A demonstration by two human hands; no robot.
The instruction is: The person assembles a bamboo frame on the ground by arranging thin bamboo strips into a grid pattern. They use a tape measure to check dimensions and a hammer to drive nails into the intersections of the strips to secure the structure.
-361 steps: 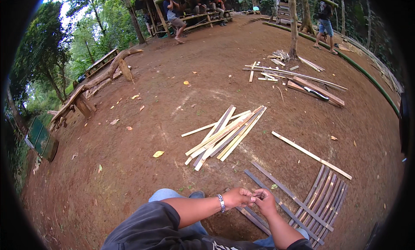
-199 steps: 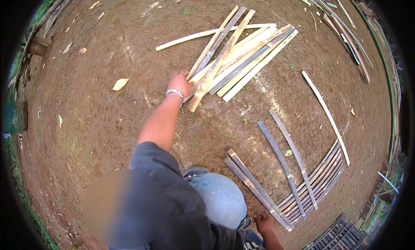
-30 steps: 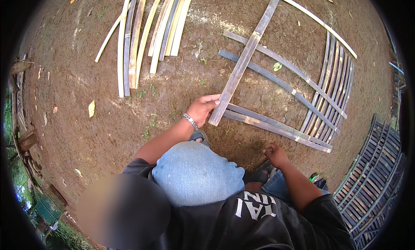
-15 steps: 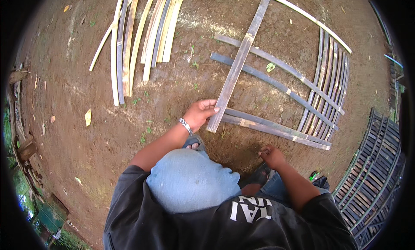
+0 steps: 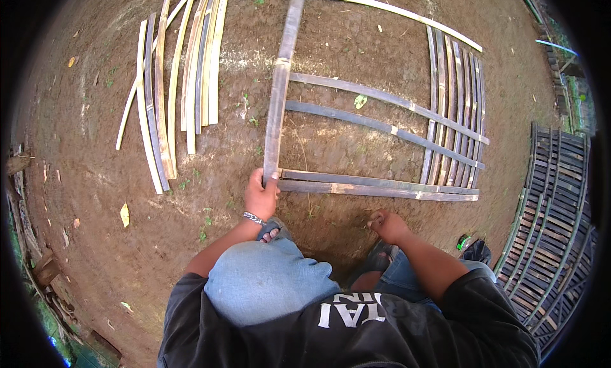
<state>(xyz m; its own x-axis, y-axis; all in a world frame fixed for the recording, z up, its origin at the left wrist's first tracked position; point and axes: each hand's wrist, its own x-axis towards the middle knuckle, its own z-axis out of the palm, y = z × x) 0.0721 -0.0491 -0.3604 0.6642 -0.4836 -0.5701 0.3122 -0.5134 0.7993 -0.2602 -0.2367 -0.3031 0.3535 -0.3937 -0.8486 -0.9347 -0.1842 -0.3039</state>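
Note:
My left hand (image 5: pixel 261 196) is closed around the near end of a dark, flat bamboo slat (image 5: pixel 280 88). That slat runs away from me along the left ends of several long slats on the ground: a pale slat (image 5: pixel 382 15) at the far side, two dark middle slats (image 5: pixel 356 117), and a near pair (image 5: pixel 375 189). Over toward the right, a row of narrow crosswise slats (image 5: pixel 450 113) meets the long ones. My right hand (image 5: pixel 389 227) hovers in front of the near pair, fingers pinched together; whatever is in them is too small to make out.
Loose pale and dark bamboo strips (image 5: pixel 184 82) lie on the dirt at far left. A slatted bamboo panel (image 5: pixel 547 222) is at the right edge. Beside my right leg sits a dark bag-like thing (image 5: pixel 476 251). Timber pieces (image 5: pixel 44 266) line the left side.
The held slat has swung from a slant across the long slats to a straighter line at their left ends. My view has shifted. The right hand stays pinched.

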